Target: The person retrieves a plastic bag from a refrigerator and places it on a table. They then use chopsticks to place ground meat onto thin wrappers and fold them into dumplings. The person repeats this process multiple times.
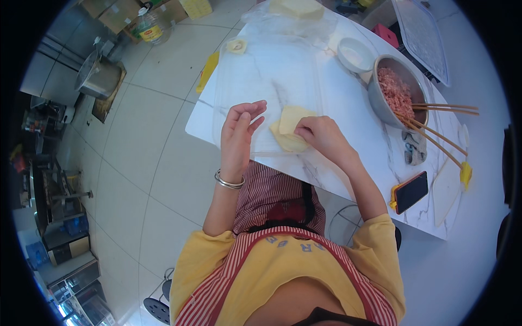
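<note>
Yellow dough wrappers [290,142] lie at the near side of a clear plastic tray [265,154]. My right hand [322,132] pinches the edge of one square wrapper [291,118] that overlaps the others. My left hand [241,126] is raised over the tray's left part, palm turned inward, fingers apart and holding nothing. A folded wrapper with filling [237,46] sits in the tray's far left corner. To the right, a steel bowl [373,95] holds pink minced meat [394,91], with wooden chopsticks [442,136] resting in it.
A white bowl [355,55] stands beside the steel bowl. Behind the tray lies a plastic bag with a stack of wrappers [297,8]. A grey cloth [415,148], a phone [412,192] and a white board [447,187] lie at the right on the marbled table [340,179].
</note>
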`<state>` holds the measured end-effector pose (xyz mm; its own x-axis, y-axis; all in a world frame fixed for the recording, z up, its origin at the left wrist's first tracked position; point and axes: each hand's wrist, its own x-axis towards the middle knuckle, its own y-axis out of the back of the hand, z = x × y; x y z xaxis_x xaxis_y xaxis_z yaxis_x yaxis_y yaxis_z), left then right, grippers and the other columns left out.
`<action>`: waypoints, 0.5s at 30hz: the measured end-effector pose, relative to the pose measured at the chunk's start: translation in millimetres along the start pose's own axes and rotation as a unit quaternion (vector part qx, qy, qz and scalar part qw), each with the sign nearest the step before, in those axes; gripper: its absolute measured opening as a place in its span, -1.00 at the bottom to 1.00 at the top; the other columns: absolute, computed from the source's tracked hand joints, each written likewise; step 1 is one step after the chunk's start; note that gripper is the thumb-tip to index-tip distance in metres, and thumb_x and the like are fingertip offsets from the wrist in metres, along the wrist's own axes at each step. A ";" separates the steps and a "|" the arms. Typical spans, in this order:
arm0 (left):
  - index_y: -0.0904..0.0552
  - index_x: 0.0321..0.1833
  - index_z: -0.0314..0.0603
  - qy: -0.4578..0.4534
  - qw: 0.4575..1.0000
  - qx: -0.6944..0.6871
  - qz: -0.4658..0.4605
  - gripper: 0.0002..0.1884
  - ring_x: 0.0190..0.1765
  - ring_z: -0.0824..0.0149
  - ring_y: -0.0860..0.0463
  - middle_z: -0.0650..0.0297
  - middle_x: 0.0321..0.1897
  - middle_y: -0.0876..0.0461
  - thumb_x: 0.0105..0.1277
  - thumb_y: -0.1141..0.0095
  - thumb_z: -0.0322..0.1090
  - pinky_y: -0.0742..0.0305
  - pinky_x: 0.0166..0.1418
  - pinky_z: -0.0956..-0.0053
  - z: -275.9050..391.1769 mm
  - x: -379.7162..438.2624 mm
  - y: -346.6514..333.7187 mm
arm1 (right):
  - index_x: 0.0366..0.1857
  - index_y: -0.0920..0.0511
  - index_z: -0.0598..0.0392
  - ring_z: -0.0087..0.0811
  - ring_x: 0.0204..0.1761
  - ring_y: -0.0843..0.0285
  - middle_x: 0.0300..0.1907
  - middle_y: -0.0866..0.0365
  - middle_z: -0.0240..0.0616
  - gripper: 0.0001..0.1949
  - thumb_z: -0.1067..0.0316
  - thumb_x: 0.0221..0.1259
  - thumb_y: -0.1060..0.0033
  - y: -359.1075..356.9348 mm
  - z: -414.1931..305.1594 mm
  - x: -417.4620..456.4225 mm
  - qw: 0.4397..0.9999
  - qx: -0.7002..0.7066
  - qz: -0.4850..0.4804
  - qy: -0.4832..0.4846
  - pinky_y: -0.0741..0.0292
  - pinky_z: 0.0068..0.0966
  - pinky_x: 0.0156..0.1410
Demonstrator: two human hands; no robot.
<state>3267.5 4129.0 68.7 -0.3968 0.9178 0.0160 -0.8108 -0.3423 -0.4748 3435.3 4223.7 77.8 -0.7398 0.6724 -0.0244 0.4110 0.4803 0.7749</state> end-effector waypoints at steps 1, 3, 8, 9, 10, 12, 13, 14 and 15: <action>-0.40 -0.10 -0.21 0.001 1.000 -0.003 -0.001 -0.81 0.11 0.25 -0.41 0.08 0.00 -0.45 0.33 0.25 -0.35 -0.31 0.14 0.37 -0.1 0.1 -0.2 | -0.53 -0.56 0.19 -0.14 -0.43 -0.51 -0.50 -0.56 -0.11 -0.84 0.34 -0.01 -0.02 0.7 -0.5 1.3 1.000 -0.004 -0.004 -0.009 -0.43 -0.32 -0.25; -0.40 -0.10 -0.22 0.000 1.000 -0.003 0.002 -0.82 0.09 0.25 -0.43 0.08 -0.01 -0.47 0.33 0.25 -0.35 -0.32 0.13 0.39 -0.6 -0.3 0.0 | -0.53 -0.56 0.20 -0.13 -0.44 -0.50 -0.51 -0.56 -0.10 -0.83 0.33 -0.01 -0.02 2.2 -2.3 3.4 1.000 -0.009 -0.013 -0.022 -0.42 -0.32 -0.26; -0.42 -0.14 -0.26 -0.017 0.995 0.091 -0.022 -0.81 -0.04 0.30 -0.51 0.12 -0.12 -0.53 0.34 0.25 -0.35 -0.37 0.07 0.45 -2.3 -1.7 1.8 | -0.50 -0.52 0.20 -0.20 -0.47 -0.48 -0.54 -0.53 -0.13 -0.86 0.34 0.00 -0.08 -0.3 -0.8 5.7 0.999 -0.027 -0.029 -0.022 -0.40 -0.43 -0.33; -0.43 -0.15 -0.27 -0.024 0.994 0.105 -0.024 -0.81 -0.06 0.31 -0.52 0.13 -0.14 -0.54 0.34 0.25 -0.35 -0.37 0.07 0.45 -1.8 -1.3 1.5 | -0.50 -0.51 0.19 -0.21 -0.46 -0.48 -0.52 -0.52 -0.16 -0.87 0.34 -0.01 -0.08 0.7 -1.8 5.0 1.000 -0.012 -0.027 -0.009 -0.40 -0.43 -0.32; -0.44 -0.16 -0.28 -0.031 0.992 0.118 -0.026 -0.81 -0.08 0.33 -0.52 0.14 -0.16 -0.54 0.35 0.25 -0.36 -0.37 0.06 0.46 -1.1 -1.1 1.2 | -0.49 -0.51 0.18 -0.22 -0.45 -0.48 -0.51 -0.52 -0.18 -0.87 0.34 -0.02 -0.08 2.4 -4.2 3.5 1.000 0.003 -0.027 0.003 -0.40 -0.44 -0.31; -0.44 -0.17 -0.29 -0.039 0.991 0.129 -0.023 -0.81 -0.10 0.35 -0.53 0.15 -0.19 -0.56 0.35 0.25 -0.36 -0.37 0.06 0.46 -1.0 -0.4 1.9 | -0.49 -0.49 0.15 -0.24 -0.42 -0.48 -0.48 -0.52 -0.22 -0.88 0.33 -0.04 -0.10 1.5 -6.0 2.9 0.999 0.002 -0.029 0.029 -0.40 -0.44 -0.29; -0.45 -0.18 -0.29 -0.040 0.991 0.126 -0.021 -0.80 -0.10 0.35 -0.53 0.15 -0.19 -0.56 0.35 0.25 -0.36 -0.37 0.06 0.47 -1.2 0.5 2.4 | -0.48 -0.49 0.14 -0.25 -0.40 -0.47 -0.46 -0.51 -0.24 -0.88 0.34 -0.05 -0.10 -1.0 -6.6 3.0 0.999 -0.015 -0.031 0.041 -0.40 -0.44 -0.29; -0.45 -0.19 -0.30 -0.040 0.991 0.123 -0.019 -0.80 -0.10 0.35 -0.53 0.15 -0.20 -0.56 0.35 0.26 -0.36 -0.37 0.06 0.47 -1.5 0.9 2.4 | -0.48 -0.48 0.13 -0.27 -0.38 -0.47 -0.45 -0.50 -0.25 -0.88 0.34 -0.06 -0.11 -3.5 -7.0 3.3 0.998 -0.032 -0.032 0.053 -0.40 -0.44 -0.28; -0.45 -0.19 -0.30 -0.038 0.992 0.121 -0.022 -0.80 -0.10 0.35 -0.53 0.15 -0.20 -0.56 0.36 0.26 -0.36 -0.37 0.06 0.47 -1.3 0.7 1.8 | -0.48 -0.48 0.12 -0.27 -0.37 -0.47 -0.45 -0.49 -0.26 -0.88 0.33 -0.07 -0.12 -6.4 -7.0 3.7 0.997 -0.045 -0.029 0.059 -0.40 -0.43 -0.28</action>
<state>3266.3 4129.3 66.7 -0.3828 0.9181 0.1030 -0.9040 -0.3493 -0.2467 3426.1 4219.2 77.1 -0.8202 0.5720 0.0000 0.3211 0.4604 0.8276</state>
